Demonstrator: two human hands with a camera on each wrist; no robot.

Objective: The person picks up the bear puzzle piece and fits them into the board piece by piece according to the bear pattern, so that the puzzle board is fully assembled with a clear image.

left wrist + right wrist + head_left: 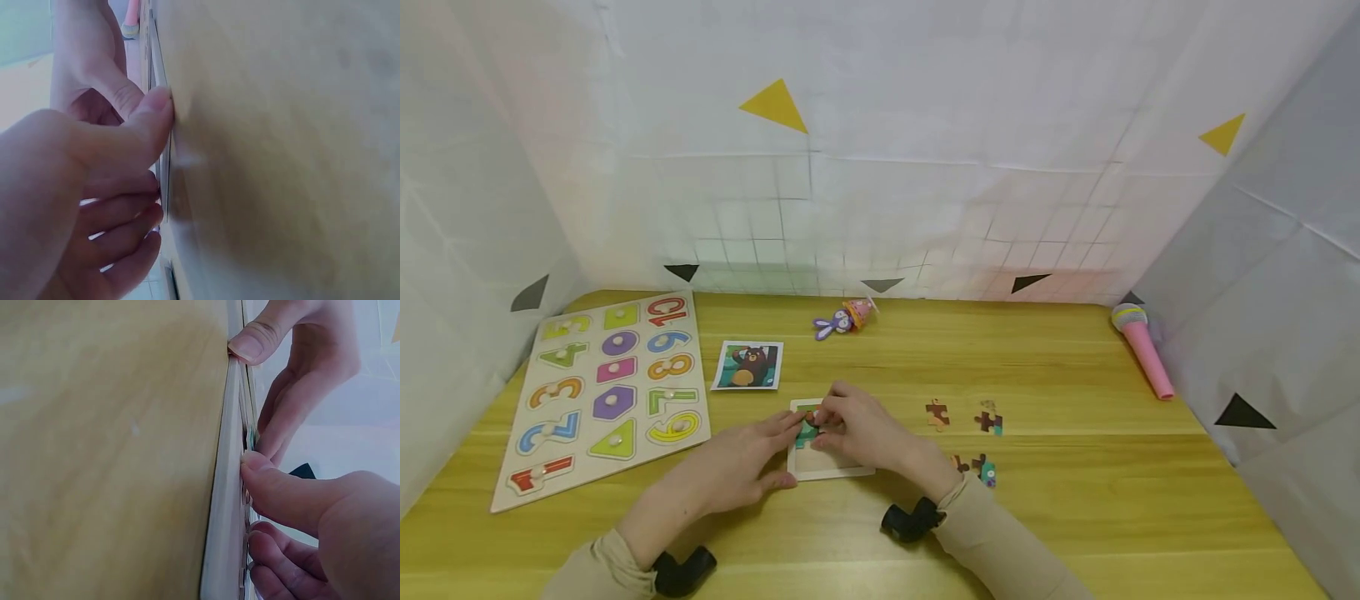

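A small puzzle tray [831, 476] with a pale rim lies on the table in front of me, with green and brown jigsaw pieces [806, 432] at its upper left. My left hand [730, 467] rests along the tray's left side, fingers extended near the upper corner and thumb touching the lower one. Over the tray's upper part, my right hand [865, 429] pinches a jigsaw piece between thumb and fingers, which mostly hide it. In the right wrist view, the right thumb [281, 490] and fingertips meet low at the tray.
Loose jigsaw pieces [988, 418] lie right of the tray. A bear picture card [748, 367] sits behind it. At the left is a wooden number board [651, 333]. A bunny toy [842, 318] and a pink toy microphone [1144, 350] lie farther back.
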